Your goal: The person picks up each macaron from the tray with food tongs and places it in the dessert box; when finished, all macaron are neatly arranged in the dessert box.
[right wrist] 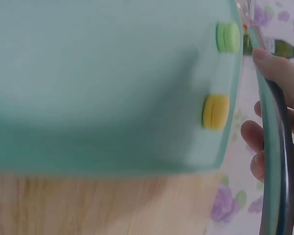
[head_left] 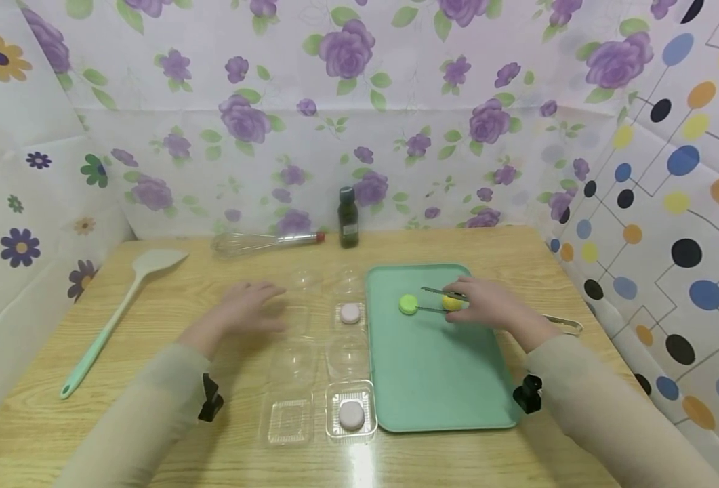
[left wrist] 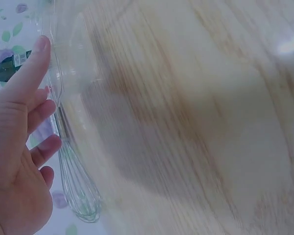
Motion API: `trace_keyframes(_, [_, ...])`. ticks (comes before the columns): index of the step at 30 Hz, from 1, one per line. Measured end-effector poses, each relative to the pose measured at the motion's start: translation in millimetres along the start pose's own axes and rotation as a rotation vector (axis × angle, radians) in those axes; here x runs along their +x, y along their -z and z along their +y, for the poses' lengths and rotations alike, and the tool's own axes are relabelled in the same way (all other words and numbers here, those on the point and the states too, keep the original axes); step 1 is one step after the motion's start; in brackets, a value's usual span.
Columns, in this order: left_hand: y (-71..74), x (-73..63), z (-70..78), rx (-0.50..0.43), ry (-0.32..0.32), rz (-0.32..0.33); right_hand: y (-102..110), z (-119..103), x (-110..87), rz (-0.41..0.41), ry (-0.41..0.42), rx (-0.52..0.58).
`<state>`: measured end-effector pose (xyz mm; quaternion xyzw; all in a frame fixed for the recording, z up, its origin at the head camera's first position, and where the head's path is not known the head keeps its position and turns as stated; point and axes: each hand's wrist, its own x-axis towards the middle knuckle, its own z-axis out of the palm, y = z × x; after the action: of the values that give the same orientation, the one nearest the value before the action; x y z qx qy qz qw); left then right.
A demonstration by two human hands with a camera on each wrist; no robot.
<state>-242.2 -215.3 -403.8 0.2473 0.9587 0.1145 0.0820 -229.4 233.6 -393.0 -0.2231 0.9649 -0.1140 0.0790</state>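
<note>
My right hand [head_left: 481, 301] grips metal tongs [right wrist: 279, 147] above the far part of a green tray [head_left: 438, 379]. The tongs' arms are spread, and in the head view one tip lies right by a green macaron [head_left: 408, 304]. A yellow macaron [head_left: 453, 302] sits on the tray too, partly covered by the right hand and tongs in that view. My left hand [head_left: 243, 312], blurred, hovers over the table left of the clear plastic boxes [head_left: 289, 419]; its fingers are relaxed and hold nothing. Two pale lilac macarons [head_left: 351, 415] lie in separate compartments on the tray's side.
A whisk [head_left: 255, 242] and a dark bottle [head_left: 348, 220] are at the table's back edge. A long pale-green spatula [head_left: 112, 322] lies at the left. Clear domed lids [head_left: 295, 362] stand among the boxes. Patterned sheets [head_left: 310, 135] surround the table at the back and sides.
</note>
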Motion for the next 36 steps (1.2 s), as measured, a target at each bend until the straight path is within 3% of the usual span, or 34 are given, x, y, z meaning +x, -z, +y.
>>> trace_keyframes(16, [-1.8,-0.7,0.2,0.002,-0.014,-0.008,-5.5,39.1,-16.2,0.006,-0.098,-0.008])
trace_keyframes(23, [-7.4,1.1,-1.8,-0.006,-0.016,-0.002,-13.9,45.1,-15.6,0.014,-0.066,0.022])
trace_keyframes(29, [-9.2,1.0,-3.0,-0.013,-0.022,0.018,-12.8,37.3,-9.4,0.045,-0.052,0.056])
trace_keyframes(36, [-12.9,0.5,-3.3,-0.016,-0.035,0.053,-2.7,-0.7,15.8,0.039,0.006,0.033])
